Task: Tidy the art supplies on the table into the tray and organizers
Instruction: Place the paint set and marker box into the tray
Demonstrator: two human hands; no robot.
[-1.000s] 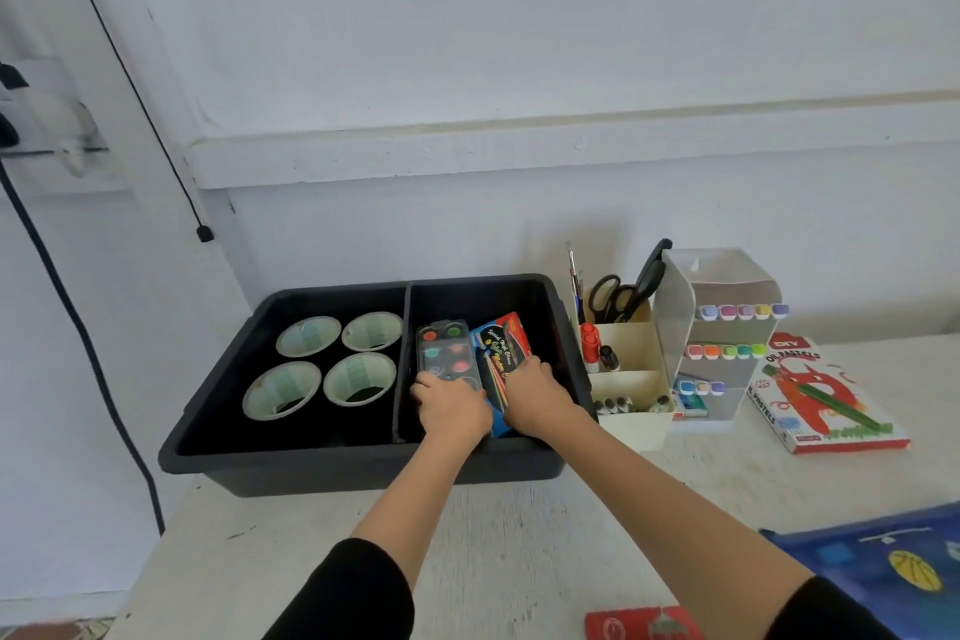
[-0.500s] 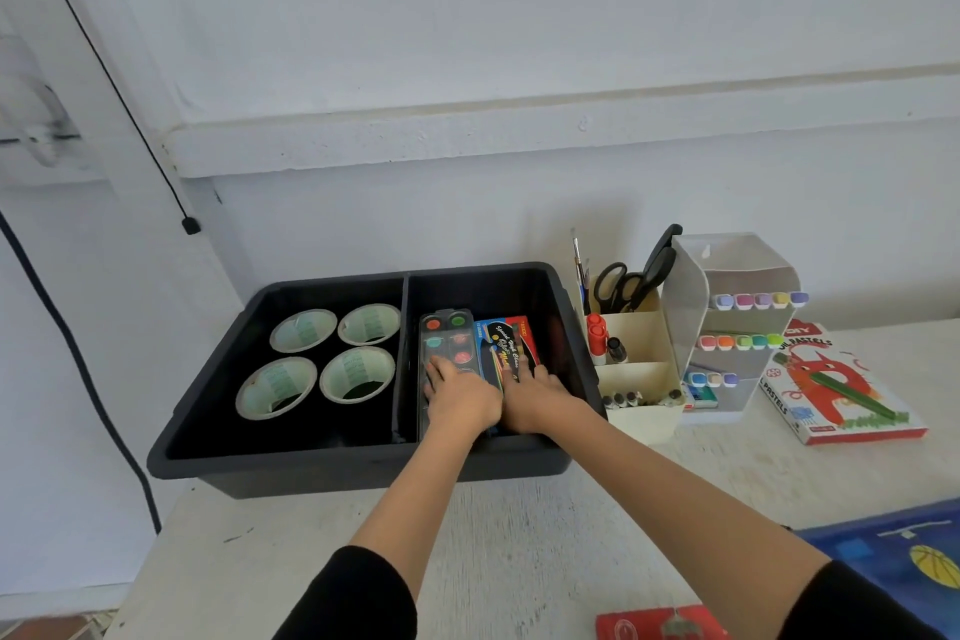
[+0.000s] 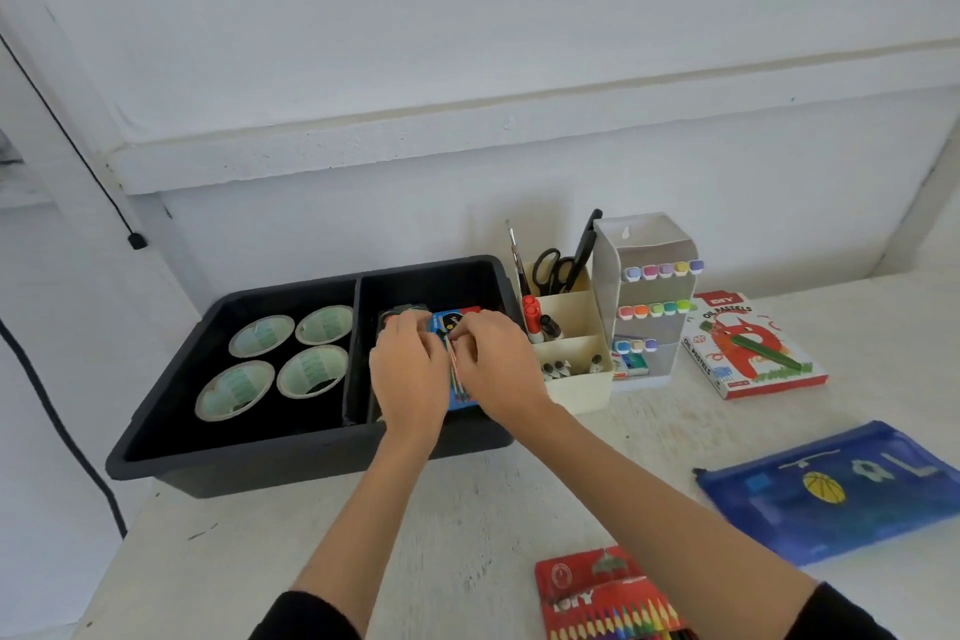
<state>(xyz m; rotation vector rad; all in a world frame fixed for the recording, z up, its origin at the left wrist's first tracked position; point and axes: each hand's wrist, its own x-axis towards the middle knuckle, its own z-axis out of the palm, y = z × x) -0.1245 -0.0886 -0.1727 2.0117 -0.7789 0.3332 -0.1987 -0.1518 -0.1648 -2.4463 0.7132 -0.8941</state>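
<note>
Both hands are down in the right side of the black tray (image 3: 291, 463), on top of the blue box (image 3: 457, 322). The right hand (image 3: 498, 369) has its fingers bent and pinched on the left edge of the blue box. The left hand (image 3: 410, 374) has bent fingers at the same spot, but I cannot tell if it is holding the box or just pushing on it. The paint set (image 3: 400, 314) lies right beside the box, mostly hidden under the left hand. These two things have to lie side by side in a tight space. If the box goes down crooked, it could end up on top of the paint set or lean on the tray wall. Some thin lines show between the hands, too blurry to name. If the box is open there, little things could slide out. The right arm is close to the cream organizer (image 3: 571, 379), where scissors (image 3: 553, 268) and red markers (image 3: 530, 312) stand up. A fast pull back could bump it and tip them. The oil pastels box (image 3: 753, 343), the blue pouch (image 3: 831, 489) and the coloured pencil box (image 3: 608, 598) are out on the table (image 3: 467, 525). A messy right side may leave no room for them. The tape rolls (image 3: 311, 369) fill the left side.
</note>
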